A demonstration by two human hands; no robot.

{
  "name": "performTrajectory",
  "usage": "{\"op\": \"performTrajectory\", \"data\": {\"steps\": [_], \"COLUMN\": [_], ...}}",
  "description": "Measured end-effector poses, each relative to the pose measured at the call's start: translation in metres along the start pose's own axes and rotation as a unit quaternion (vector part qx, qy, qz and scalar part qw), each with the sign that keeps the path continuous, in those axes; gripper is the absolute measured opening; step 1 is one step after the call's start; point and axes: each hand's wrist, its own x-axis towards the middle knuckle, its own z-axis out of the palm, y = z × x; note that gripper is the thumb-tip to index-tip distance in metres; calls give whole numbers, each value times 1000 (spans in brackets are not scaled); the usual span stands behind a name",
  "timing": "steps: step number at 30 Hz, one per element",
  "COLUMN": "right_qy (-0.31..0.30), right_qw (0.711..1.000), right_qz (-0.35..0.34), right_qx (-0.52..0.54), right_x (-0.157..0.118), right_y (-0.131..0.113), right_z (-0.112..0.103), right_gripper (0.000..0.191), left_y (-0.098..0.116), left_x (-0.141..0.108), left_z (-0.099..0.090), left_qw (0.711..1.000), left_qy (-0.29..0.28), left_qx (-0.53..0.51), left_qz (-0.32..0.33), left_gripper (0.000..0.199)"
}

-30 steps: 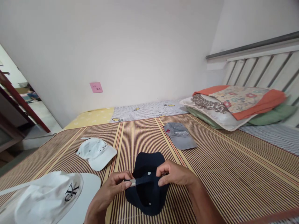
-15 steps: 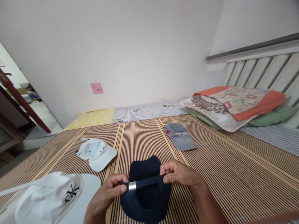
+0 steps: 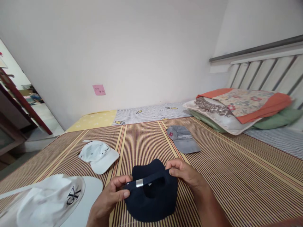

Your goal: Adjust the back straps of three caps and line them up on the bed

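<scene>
Head view: dark cap [image 3: 151, 205] between the two hands on the striped mat [image 3: 220, 170], back strap running crosswise from one to the other; left hand [image 3: 113, 193] pinches the strap's end near the metal buckle [image 3: 139, 183], right hand [image 3: 184, 172] pinches the opposite edge, both about equally near.

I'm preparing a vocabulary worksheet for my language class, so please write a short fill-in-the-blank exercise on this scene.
The left hand and right hand hold the dark cap, whose metal buckle sits nearer the ____ hand.
Counting the held one, ____ caps are in view.
The paper note on the wall is ____.
The flowered cloth on the pillow has ____ borders.

Missing words: left; four; pink; orange.
</scene>
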Motion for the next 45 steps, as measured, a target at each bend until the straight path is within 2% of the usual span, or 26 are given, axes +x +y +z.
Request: {"op": "performTrajectory", "data": {"steps": [4, 8, 15, 17, 19, 25, 28, 31, 38, 42, 45], "right_qy": [18, 9, -36, -58, -68, -55, -54, -55, -73, -107, -126], "right_qw": [998, 995, 989, 988, 987, 985, 984, 984, 984, 986, 985], "right_qz": [-17, -27, -51, -49, -53, -79, -86, -89, -68, -44, -38], "right_qx": [56, 97, 136, 135, 136, 143, 145, 144, 145, 124, 111], "right_x": [-3, -4, 0, 1, 1, -2, -4, -3, 5, 7, 8], "right_y": [-4, -5, -2, 0, 1, 1, -1, -1, 6, 4, 6], "right_z": [6, 10, 9, 7, 6, 3, 3, 3, 11, 14, 14], "right_gripper": [47, 46, 50, 48, 43, 37, 37, 38, 44, 48, 41], "left_y": [4, 2, -7, -6, -3, 9, 9, 6, 7, 0, -12], "left_x": [0, 2, 1, -1, -2, -7, -7, -4, -1, -1, -3], "left_z": [9, 16, 16, 15, 15, 20, 21, 22, 20, 12, 5], "left_qw": [997, 988, 970, 967, 969, 984, 987, 979, 945, 925, 910], "left_qy": [-9, -15, 57, 69, 58, 10, 7, 30, 143, 168, 166], "left_qx": [-66, -152, -229, -235, -232, -167, -157, -192, -278, -317, -347], "left_qz": [23, 35, 58, 65, 68, 57, 47, 53, 95, 128, 159], "left_gripper": [37, 34, 33, 29, 27, 38, 33, 30, 29, 32, 30]}}
